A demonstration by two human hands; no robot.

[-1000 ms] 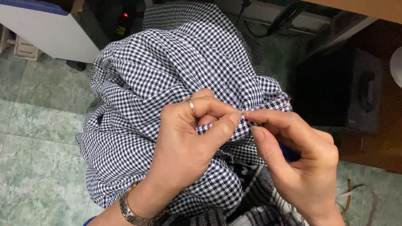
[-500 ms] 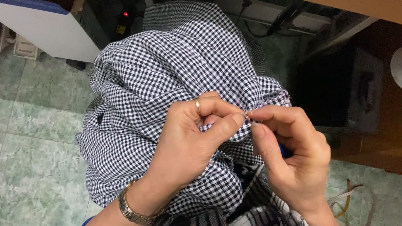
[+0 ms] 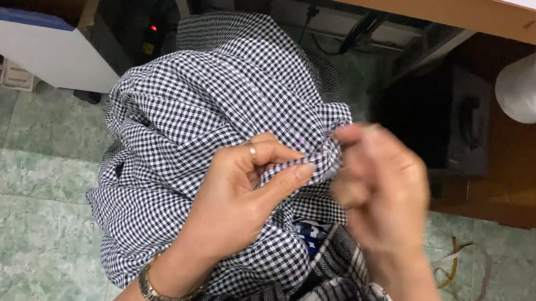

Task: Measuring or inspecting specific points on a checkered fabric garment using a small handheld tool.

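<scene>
Head view: the left hand (image 3: 246, 198) pinches a fold of the black-and-white checked garment (image 3: 213, 123) between thumb and curled fingers, a ring showing on one finger and a metal watch (image 3: 161, 297) at the wrist. The right hand (image 3: 376, 189) sits just right of that pinch, blurred — its fingers look curled shut, though whether they grip cloth I cannot tell. The garment lies bunched over the person's lap, near the middle of the scene, above a green tiled floor (image 3: 18, 214). It looks light, soft and limp (likely to slump wherever unsupported) — best held at a seam or folded edge.
</scene>
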